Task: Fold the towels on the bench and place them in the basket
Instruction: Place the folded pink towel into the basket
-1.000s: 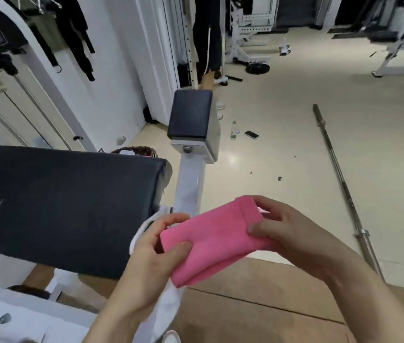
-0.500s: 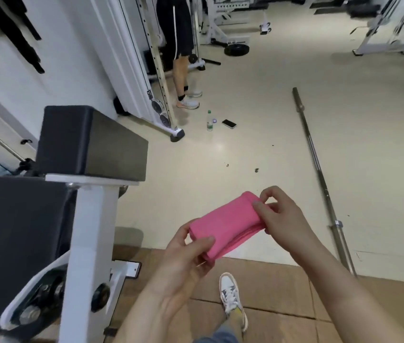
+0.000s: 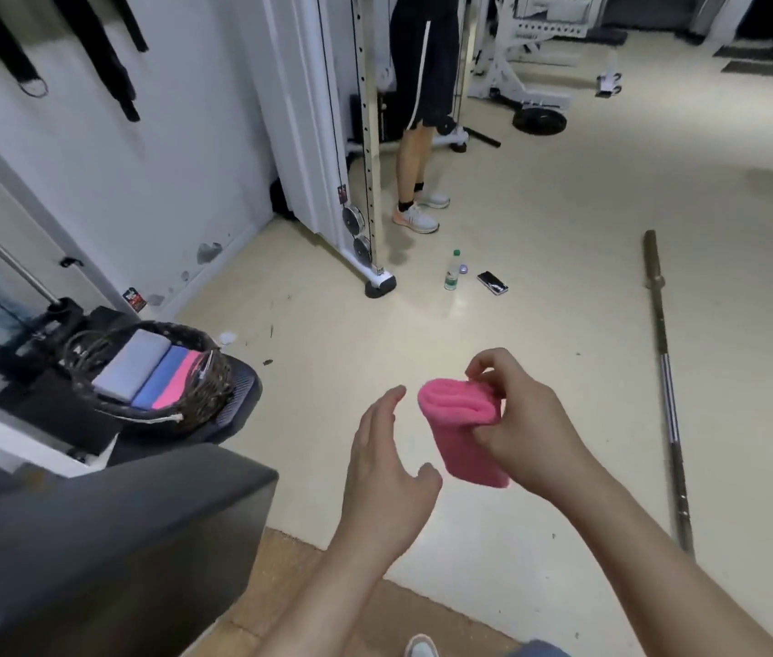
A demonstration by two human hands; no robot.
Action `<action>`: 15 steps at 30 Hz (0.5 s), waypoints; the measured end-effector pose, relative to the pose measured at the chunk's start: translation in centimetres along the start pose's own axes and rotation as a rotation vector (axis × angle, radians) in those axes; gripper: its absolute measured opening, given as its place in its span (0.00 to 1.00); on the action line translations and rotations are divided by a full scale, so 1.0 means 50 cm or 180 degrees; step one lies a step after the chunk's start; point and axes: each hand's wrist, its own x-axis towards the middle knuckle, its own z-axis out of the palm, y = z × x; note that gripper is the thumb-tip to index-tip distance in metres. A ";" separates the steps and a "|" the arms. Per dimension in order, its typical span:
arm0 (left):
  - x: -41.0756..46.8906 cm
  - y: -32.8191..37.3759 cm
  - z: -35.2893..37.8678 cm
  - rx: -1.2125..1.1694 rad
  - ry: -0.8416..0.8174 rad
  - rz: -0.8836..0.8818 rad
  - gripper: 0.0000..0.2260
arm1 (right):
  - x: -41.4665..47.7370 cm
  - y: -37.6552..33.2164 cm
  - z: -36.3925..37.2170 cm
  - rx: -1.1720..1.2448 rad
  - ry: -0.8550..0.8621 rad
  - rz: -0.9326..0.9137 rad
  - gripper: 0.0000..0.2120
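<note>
My right hand [image 3: 524, 426] grips a folded pink towel [image 3: 460, 431] at its top fold, and the towel hangs down in mid-air over the floor. My left hand [image 3: 386, 464] is open just left of the towel, fingers spread, apart from it. A dark woven basket [image 3: 204, 379] sits on the floor at the left. It holds a grey, a blue and a pink folded towel side by side. The black bench pad [image 3: 105, 528] fills the lower left corner.
A person stands by the white cable machine [image 3: 365, 182] at the back. A water bottle [image 3: 453, 271] and a phone [image 3: 492, 283] lie on the floor beyond my hands. A long barbell [image 3: 666, 381] lies along the floor at the right.
My left hand has let go of the pink towel, which now hangs from my right hand alone. The view has swung left, bringing the basket into sight.
</note>
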 end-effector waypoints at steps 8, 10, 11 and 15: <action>0.225 0.035 -0.064 0.1544 0.0663 0.0592 0.28 | 0.296 -0.034 0.062 -0.0414 -0.1369 -0.1041 0.28; 0.278 0.017 -0.088 0.1786 0.0897 0.0391 0.18 | 0.385 -0.038 0.085 -0.0365 -0.1766 -0.1232 0.29; 0.305 0.012 -0.100 0.1751 0.1036 0.0316 0.14 | 0.430 -0.043 0.098 -0.0359 -0.1957 -0.1323 0.28; 0.397 0.006 -0.127 0.1484 0.1546 -0.0034 0.13 | 0.595 -0.063 0.152 -0.0544 -0.2856 -0.1691 0.20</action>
